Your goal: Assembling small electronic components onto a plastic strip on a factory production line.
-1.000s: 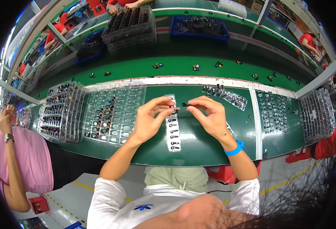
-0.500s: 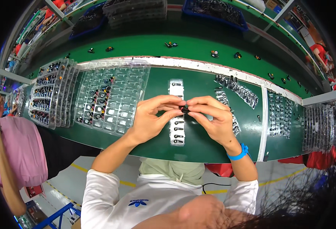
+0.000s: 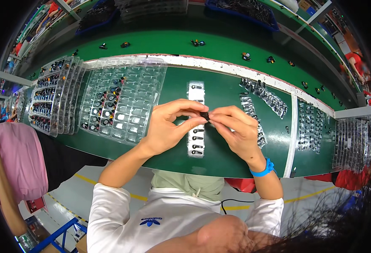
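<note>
Over the middle of the green workbench, my left hand [image 3: 166,126] and my right hand [image 3: 238,128] meet at the fingertips. Both pinch one small black part [image 3: 205,114] between thumb and fingers; its exact kind is mostly hidden by the fingers. Below them lies a white strip [image 3: 196,145] with a column of small black elongated pieces under clear film, partly covered by my left fingers. Beside my right hand are more clear strips of black pieces [image 3: 249,106].
To the left, a clear blister tray [image 3: 135,122] holds some small dark and coloured assemblies near stacked filled trays [image 3: 46,99]. Beyond the white ledge [image 3: 194,61], a green belt [image 3: 160,44] carries scattered assemblies. At far right stand stacked clear trays [image 3: 352,143]. A person in pink [image 3: 21,160] is at left.
The assemblies on the belt have shifted slightly right in the picture. My fingers have closed further round the black part, and a reddish bit on it no longer shows.
</note>
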